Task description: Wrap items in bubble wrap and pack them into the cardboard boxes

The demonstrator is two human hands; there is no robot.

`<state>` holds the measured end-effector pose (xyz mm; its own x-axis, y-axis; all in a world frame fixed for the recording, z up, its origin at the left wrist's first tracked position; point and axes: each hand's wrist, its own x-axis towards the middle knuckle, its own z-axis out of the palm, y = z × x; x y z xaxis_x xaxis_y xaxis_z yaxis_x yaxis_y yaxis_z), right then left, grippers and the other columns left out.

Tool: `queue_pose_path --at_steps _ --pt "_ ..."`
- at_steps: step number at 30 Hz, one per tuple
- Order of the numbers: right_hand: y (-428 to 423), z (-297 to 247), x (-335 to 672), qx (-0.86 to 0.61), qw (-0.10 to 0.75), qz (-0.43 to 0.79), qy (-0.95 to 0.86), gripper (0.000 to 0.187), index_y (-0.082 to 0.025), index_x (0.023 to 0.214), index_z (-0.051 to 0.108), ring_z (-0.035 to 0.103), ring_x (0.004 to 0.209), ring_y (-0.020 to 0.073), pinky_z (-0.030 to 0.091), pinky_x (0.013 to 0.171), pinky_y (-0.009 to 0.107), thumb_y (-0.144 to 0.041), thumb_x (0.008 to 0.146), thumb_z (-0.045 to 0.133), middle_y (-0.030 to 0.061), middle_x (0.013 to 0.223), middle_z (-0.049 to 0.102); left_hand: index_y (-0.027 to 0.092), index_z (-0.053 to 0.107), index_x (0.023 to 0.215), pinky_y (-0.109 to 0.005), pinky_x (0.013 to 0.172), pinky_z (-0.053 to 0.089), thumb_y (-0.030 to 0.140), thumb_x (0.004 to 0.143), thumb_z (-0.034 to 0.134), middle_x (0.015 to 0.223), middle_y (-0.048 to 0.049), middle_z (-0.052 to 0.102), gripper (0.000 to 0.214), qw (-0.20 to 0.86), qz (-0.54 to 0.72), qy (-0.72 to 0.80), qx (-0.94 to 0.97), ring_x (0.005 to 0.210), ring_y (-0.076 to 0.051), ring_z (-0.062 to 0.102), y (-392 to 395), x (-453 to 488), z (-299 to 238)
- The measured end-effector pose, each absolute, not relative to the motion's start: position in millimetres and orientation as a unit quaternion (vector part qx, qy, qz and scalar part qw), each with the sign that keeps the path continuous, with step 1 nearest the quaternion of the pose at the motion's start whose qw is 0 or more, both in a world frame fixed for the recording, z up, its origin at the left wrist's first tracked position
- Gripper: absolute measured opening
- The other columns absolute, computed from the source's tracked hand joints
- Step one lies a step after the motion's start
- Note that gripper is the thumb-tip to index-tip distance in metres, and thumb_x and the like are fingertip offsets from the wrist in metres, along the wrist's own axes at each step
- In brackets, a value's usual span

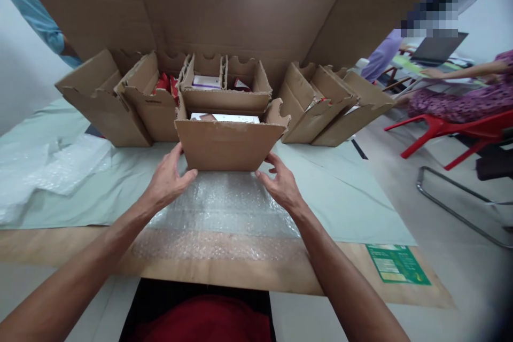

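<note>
In the middle of the table an open-topped cardboard box point(228, 144) faces me, with a white packet point(228, 118) showing over its front edge. My left hand point(170, 176) holds its lower left corner, thumb at the front and fingers along the side. At the lower right corner my right hand point(280, 179) grips it the same way. Bubble wrap point(224, 214) lies flat between my forearms and reaches to the box's base. Whether the box rests on the wrap or just behind it, I cannot tell.
Several more cardboard boxes point(150, 112) stand in a row behind, holding packets, before a tall cardboard panel point(240, 5). More bubble wrap point(76, 165) lies left on the pale cloth point(340, 197). A green printed sheet point(398, 264) is at front right. Beyond, a person sits on a red chair point(436, 136).
</note>
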<state>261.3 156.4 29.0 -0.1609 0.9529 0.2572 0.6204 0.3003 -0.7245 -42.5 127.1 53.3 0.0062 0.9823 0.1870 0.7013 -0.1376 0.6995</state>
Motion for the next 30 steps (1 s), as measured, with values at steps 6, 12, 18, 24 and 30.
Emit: queue_pose_path --at_steps 6,12,18,24,30 --pt "116 33 270 -0.557 0.341 0.129 -0.746 0.057 -0.017 0.149 0.051 0.055 0.139 0.0338 0.047 0.111 0.059 -0.034 0.095 0.056 0.0187 0.152 0.057 0.016 0.022 0.162 -0.059 0.124 0.030 0.032 0.095 0.056 0.165 -0.0216 0.036 0.077 -0.025 0.334 0.593 0.732 0.153 -0.039 0.034 83 -38 44" --pt "75 17 216 -0.440 0.152 0.114 -0.878 0.052 -0.016 0.150 0.052 0.046 0.148 0.0315 0.045 0.114 0.054 -0.027 0.099 0.053 0.0162 0.159 0.051 0.015 0.028 0.160 -0.053 0.125 0.030 0.040 0.102 0.043 0.165 -0.0198 0.041 0.064 0.022 0.127 0.454 0.882 0.154 -0.034 0.038 47 -8 -6" --pt "70 -7 274 -0.530 0.094 0.035 -0.842 0.057 -0.013 0.151 0.050 0.044 0.149 0.0369 0.041 0.116 0.058 -0.043 0.104 0.049 0.0198 0.161 0.047 0.007 0.037 0.156 -0.057 0.127 0.023 0.053 0.102 0.032 0.165 -0.0249 0.036 0.071 0.026 0.074 0.594 0.801 0.156 -0.038 0.032 42 -81 -22" --pt "62 7 304 -0.605 0.129 -0.034 -0.785 0.050 -0.016 0.148 0.052 0.043 0.149 0.0392 0.040 0.113 0.061 -0.040 0.105 0.042 0.0211 0.160 0.048 0.003 0.035 0.155 -0.059 0.128 0.016 0.052 0.102 0.030 0.167 -0.0278 0.032 0.072 -0.021 0.125 0.620 0.774 0.159 -0.039 0.024 34 -88 -10" --pt "84 18 228 -0.471 0.089 0.067 -0.875 0.051 -0.021 0.151 0.051 0.042 0.151 0.0314 0.039 0.118 0.050 -0.039 0.104 0.050 0.0136 0.163 0.047 0.012 0.038 0.156 -0.057 0.128 0.019 0.051 0.103 0.035 0.169 -0.0205 0.031 0.067 0.056 0.066 0.524 0.847 0.159 -0.034 0.024 65 -43 -6"
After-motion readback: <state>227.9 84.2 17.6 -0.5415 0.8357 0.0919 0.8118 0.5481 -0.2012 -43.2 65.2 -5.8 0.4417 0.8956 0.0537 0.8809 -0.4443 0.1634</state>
